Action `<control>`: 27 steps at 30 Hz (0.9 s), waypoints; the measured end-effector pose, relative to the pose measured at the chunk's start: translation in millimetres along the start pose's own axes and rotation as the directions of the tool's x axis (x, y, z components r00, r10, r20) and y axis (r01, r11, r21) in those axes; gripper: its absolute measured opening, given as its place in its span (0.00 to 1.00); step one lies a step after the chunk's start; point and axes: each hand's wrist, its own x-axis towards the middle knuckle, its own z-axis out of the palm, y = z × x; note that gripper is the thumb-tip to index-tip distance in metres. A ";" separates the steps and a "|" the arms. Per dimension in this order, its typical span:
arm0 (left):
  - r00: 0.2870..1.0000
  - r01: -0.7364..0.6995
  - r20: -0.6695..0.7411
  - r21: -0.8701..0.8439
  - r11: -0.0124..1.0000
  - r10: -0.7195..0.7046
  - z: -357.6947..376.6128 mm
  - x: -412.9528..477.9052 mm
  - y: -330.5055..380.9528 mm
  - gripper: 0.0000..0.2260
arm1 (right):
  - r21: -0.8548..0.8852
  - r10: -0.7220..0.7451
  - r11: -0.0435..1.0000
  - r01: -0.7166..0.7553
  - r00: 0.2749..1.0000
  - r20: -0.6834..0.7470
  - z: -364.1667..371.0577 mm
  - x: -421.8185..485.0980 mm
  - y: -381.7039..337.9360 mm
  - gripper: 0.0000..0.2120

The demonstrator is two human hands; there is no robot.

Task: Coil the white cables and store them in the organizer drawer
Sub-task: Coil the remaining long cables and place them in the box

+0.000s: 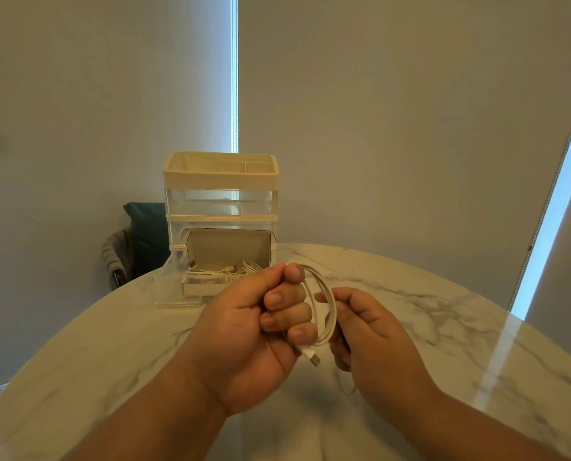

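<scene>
the left hand was closed in a fist round one side of a coiled white cable, the fingers curled tight over the loops. the right hand gripped the other side of the coil, its thumb on the loops and its fingers curled behind them. the cable's plug stuck out below the left hand's little finger. both hands held the coil above the marble table, just in front of the organizer. its bottom drawer was pulled out, with more white cables lying loose inside. a dark chair stood behind the table, left of the organizer.
</scene>
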 end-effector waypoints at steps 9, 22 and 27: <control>0.928 -0.245 -0.256 0.121 0.962 0.269 -7.4 7.1 11.4 0.11 | -0.135 0.201 0.977 -0.162 0.911 0.360 14.7 -13.2 5.1 0.10; 0.869 -0.101 0.034 0.989 0.110 0.493 -32.3 8.4 -4.5 0.06 | -0.442 0.297 0.876 -0.192 0.937 0.182 -1.1 -5.3 -13.4 0.07; 0.898 -0.122 0.217 0.958 -0.258 0.383 -34.5 12.5 -10.2 0.06 | -0.096 0.446 0.895 -0.436 0.880 0.166 -3.6 -4.2 -31.3 0.14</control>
